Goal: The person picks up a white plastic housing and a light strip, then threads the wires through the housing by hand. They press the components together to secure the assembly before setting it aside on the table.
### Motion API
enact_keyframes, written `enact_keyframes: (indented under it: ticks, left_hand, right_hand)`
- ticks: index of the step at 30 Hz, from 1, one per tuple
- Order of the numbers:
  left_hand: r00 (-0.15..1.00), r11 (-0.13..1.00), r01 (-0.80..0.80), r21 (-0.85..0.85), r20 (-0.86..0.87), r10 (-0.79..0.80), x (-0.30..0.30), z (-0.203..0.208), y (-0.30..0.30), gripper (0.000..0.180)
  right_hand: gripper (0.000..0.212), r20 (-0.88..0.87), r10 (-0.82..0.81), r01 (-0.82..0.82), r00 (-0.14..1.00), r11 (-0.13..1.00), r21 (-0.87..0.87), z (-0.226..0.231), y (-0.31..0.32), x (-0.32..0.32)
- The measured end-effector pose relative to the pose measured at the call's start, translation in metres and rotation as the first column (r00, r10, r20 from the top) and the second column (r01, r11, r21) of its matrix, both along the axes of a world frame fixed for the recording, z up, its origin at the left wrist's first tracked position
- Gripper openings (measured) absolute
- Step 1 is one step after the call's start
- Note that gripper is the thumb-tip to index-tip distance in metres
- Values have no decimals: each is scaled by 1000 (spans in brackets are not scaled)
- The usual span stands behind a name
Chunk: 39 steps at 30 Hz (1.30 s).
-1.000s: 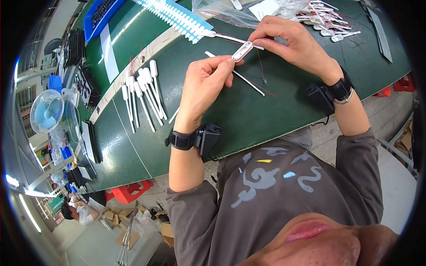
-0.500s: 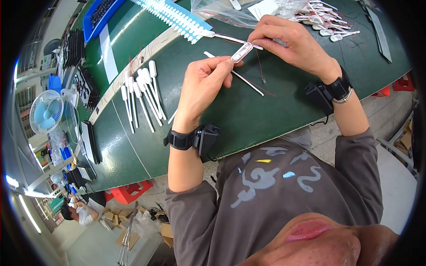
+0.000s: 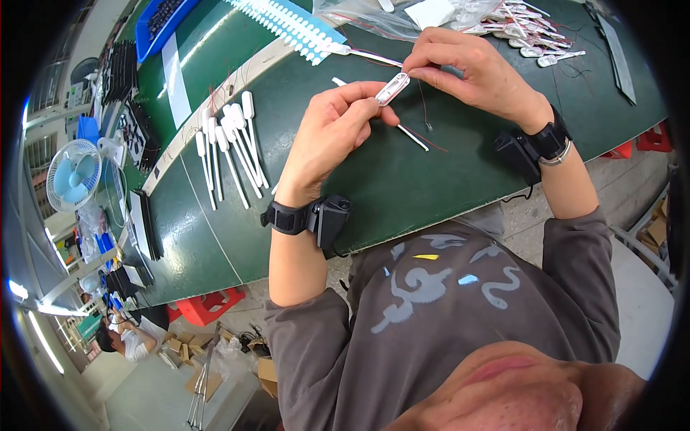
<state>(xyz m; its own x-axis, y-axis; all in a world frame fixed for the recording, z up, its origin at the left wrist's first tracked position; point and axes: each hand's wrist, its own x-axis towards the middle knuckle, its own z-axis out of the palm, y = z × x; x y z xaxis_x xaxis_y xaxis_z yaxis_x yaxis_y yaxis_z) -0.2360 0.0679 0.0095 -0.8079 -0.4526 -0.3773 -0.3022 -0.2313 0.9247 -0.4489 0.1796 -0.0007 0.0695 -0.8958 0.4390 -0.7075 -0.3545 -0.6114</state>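
My left hand (image 3: 336,129) pinches the near end of a small white oblong plastic shell (image 3: 392,90) between thumb and fingers. The shell has a raised rim and a hollow along its middle, and it is held tilted above the table. At its far end, the fingertips of my right hand (image 3: 467,68) are pressed together. A thin red wire (image 3: 422,104) hangs from those fingertips, ending in a tiny part (image 3: 429,126). Below the hands lies a thin white stick (image 3: 413,138), partly hidden by my left hand. Another white stick (image 3: 374,57) reaches toward my right fingers.
Several white paddle-ended sticks (image 3: 233,136) lie on the green table (image 3: 402,194) at left. Behind are a blue sheet with white pads (image 3: 295,25), a clear plastic bag (image 3: 359,21) and a pile of white shells with wires (image 3: 514,25). A blue bin (image 3: 165,29) stands far left.
The shell has turned slightly between my hands and shows more of its face. My right fingertips have shifted a little at its far end. The whole view has moved slightly.
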Motion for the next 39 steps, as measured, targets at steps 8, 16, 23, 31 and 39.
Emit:
enact_keyframes:
  ticks: [8,16,23,31,39]
  left_hand:
    - [1000,999,-4,37,12,3,-3,-2,2,25]
    - [997,997,5,82,77,-11,-4,-4,1,21]
    - [999,994,13,106,44,-18,-3,-5,1,23]
    - [999,991,6,133,46,-12,-3,-5,1,27]
    - [999,992,-24,124,34,20,-2,-6,-1,27]
  right_hand:
    - [10,11,34,-34,999,999,27,0,0,4]
    - [13,33,57,-58,998,998,2,-2,0,4]
    - [14,34,69,-68,997,998,-7,-2,0,4]
    - [16,30,61,-59,998,996,-61,0,-1,5]
    - [16,39,89,-87,995,994,-62,3,0,4]
